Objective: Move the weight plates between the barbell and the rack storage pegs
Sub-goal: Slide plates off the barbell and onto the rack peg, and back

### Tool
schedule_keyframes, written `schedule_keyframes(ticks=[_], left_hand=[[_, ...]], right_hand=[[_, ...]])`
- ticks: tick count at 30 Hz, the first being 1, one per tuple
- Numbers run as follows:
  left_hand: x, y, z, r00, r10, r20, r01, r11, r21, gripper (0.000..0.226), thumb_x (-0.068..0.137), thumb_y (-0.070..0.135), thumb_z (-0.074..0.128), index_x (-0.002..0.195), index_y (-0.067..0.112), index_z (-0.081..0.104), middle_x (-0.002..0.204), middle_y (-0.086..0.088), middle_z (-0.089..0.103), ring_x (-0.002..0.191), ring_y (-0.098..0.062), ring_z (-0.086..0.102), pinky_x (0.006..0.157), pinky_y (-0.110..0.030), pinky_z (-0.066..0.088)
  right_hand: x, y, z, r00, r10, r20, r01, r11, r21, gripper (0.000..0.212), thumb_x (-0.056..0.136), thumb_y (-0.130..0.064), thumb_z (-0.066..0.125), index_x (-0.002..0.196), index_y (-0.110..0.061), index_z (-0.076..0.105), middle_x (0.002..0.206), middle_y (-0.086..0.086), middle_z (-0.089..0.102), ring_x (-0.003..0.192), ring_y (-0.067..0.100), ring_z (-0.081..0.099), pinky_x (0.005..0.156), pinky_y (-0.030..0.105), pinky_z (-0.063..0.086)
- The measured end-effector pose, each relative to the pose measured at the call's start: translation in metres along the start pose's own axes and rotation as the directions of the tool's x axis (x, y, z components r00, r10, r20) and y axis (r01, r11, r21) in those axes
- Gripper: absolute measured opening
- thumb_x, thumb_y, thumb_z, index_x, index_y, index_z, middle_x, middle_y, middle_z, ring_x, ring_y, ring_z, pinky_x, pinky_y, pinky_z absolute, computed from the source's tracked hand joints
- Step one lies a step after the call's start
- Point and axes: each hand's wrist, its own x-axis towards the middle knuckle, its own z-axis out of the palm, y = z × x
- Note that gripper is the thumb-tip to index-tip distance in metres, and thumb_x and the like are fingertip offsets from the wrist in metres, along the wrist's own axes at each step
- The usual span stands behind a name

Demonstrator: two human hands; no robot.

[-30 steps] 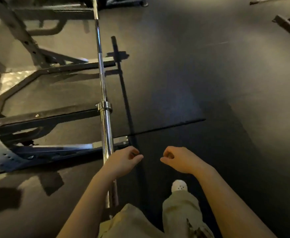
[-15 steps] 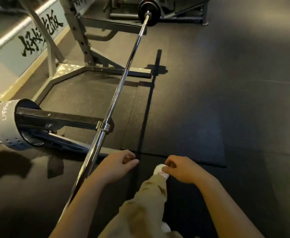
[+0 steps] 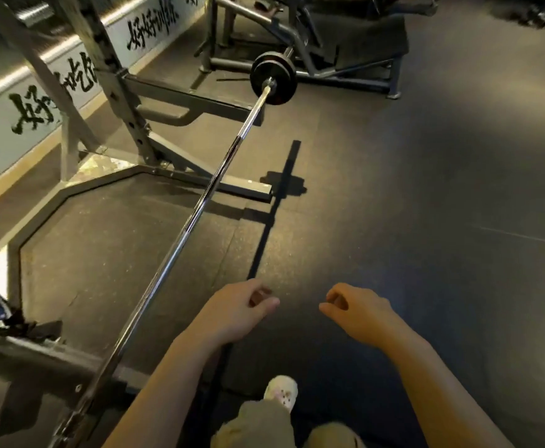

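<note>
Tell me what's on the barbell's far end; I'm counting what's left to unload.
Black weight plates sit on the far sleeve of the barbell. The front plate covers those behind, so the count is unclear.

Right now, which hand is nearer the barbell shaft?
Left. The left hand hangs just right of the barbell shaft, not touching it. The right hand is farther right, over bare floor. Neither holds anything.

black brush-style chinese characters, not clearly legible, on the wall banner (image 3: 70, 92).

both hands (image 3: 232, 313) (image 3: 360, 313) loosely curled, empty, beside barbell (image 3: 200, 205).
</note>
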Motion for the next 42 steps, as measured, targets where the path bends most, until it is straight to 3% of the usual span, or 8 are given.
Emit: schedule_keyframes(ticks=[5,9,12,15,21,32,36,42], left_hand=[[0.084,0.046,-0.026,0.998,-0.036,-0.046,0.033,0.997,-0.064,0.033,0.093,0.046,0.052,0.122,0.031,0.055,0.112,0.011,0.061,0.1,-0.004,0.059,0.091,-0.03,0.05],[0.145,0.074,-0.032,0.993,-0.113,0.037,0.116,0.989,-0.09,0.037,0.093,0.047,0.05,0.127,0.033,0.051,0.116,0.013,0.057,0.107,-0.004,0.054,0.089,-0.023,0.045],[0.187,0.098,-0.036,0.974,-0.21,-0.084,0.184,0.951,-0.247,0.029,0.093,0.045,0.052,0.121,0.036,0.053,0.115,0.016,0.057,0.111,-0.004,0.054,0.092,-0.024,0.045],[0.226,0.136,-0.039,0.946,-0.292,-0.143,0.232,0.913,-0.335,0.027,0.092,0.047,0.052,0.118,0.038,0.053,0.116,0.016,0.057,0.111,-0.002,0.053,0.094,-0.027,0.046],[0.33,0.224,-0.042,0.968,-0.21,-0.138,0.138,0.903,-0.406,0.027,0.093,0.046,0.051,0.118,0.037,0.054,0.115,0.011,0.061,0.107,-0.002,0.057,0.091,-0.022,0.047],[0.477,0.19,-0.088,0.88,-0.429,-0.205,0.268,0.804,-0.53,0.012,0.095,0.038,0.052,0.106,0.038,0.056,0.109,0.016,0.058,0.1,0.001,0.053,0.077,-0.015,0.041],[0.587,0.188,-0.126,0.878,-0.425,-0.219,0.248,0.797,-0.551,0.013,0.095,0.038,0.052,0.104,0.034,0.06,0.105,0.009,0.063,0.099,-0.006,0.059,0.088,-0.026,0.049],[0.735,0.226,-0.213,0.934,-0.281,-0.22,0.15,0.868,-0.473,0.013,0.095,0.041,0.052,0.106,0.038,0.058,0.103,0.017,0.061,0.096,-0.001,0.057,0.08,-0.015,0.044]], right_hand=[[0.066,0.039,-0.083,0.997,-0.045,0.056,0.036,0.987,0.159,0.019,0.095,-0.042,0.051,0.111,-0.03,0.05,0.106,-0.008,0.056,0.085,0.003,0.055,0.072,0.019,0.045],[0.139,0.06,-0.137,0.987,-0.115,0.11,0.099,0.985,0.142,0.016,0.095,-0.042,0.052,0.106,-0.031,0.052,0.105,-0.006,0.058,0.091,0.007,0.056,0.083,0.027,0.048],[0.187,0.08,-0.192,0.971,-0.197,0.136,0.186,0.979,0.087,0.015,0.094,-0.043,0.053,0.105,-0.033,0.051,0.103,-0.008,0.057,0.092,0.009,0.057,0.09,0.032,0.049],[0.217,0.105,-0.251,0.957,-0.241,0.161,0.228,0.969,0.092,0.02,0.093,-0.043,0.054,0.109,-0.032,0.054,0.102,-0.01,0.057,0.089,0.005,0.057,0.077,0.021,0.048],[0.294,0.134,-0.333,0.956,-0.269,0.114,0.25,0.955,0.161,0.016,0.094,-0.043,0.052,0.1,-0.029,0.052,0.093,-0.012,0.055,0.081,0.0,0.053,0.062,0.015,0.04],[0.454,0.137,-0.43,0.923,-0.322,0.212,0.272,0.933,0.233,0.02,0.095,-0.036,0.054,0.11,-0.024,0.056,0.106,-0.005,0.06,0.096,0.008,0.058,0.076,0.017,0.045],[0.535,0.133,-0.49,0.939,-0.287,0.192,0.263,0.955,0.14,0.022,0.094,-0.039,0.054,0.11,-0.025,0.058,0.104,-0.006,0.061,0.093,0.005,0.058,0.07,0.014,0.045],[0.652,0.133,-0.575,0.966,-0.194,0.17,0.182,0.98,0.084,0.015,0.089,-0.043,0.061,0.089,-0.028,0.062,0.089,-0.006,0.066,0.081,0.008,0.062,0.072,0.024,0.052]])
